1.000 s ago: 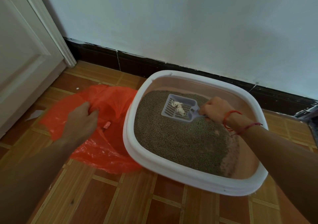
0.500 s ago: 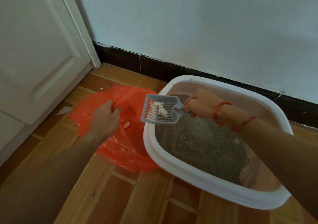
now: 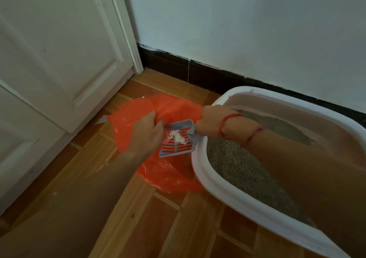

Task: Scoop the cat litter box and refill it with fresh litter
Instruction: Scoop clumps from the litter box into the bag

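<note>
A white litter box (image 3: 223,190) with pink inner walls stands on the floor at the right, partly filled with grey litter (image 3: 237,168). My right hand (image 3: 210,122) grips the handle of a pale slotted scoop (image 3: 176,140), held tilted over an orange plastic bag (image 3: 172,176) just left of the box. A small white clump (image 3: 177,136) lies on the scoop's slots. My left hand (image 3: 145,133) pinches the bag's upper edge, holding it up beside the scoop.
A white panelled door (image 3: 49,69) and its frame fill the left side. A dark skirting board (image 3: 198,69) runs along the pale wall behind. A scrap of paper (image 3: 102,120) lies on the wooden-patterned floor (image 3: 158,228) near the door.
My right hand has carried the scoop with the white clump out of the litter box, leftward over the orange bag. My left hand kept its hold on the bag. The view has turned left.
</note>
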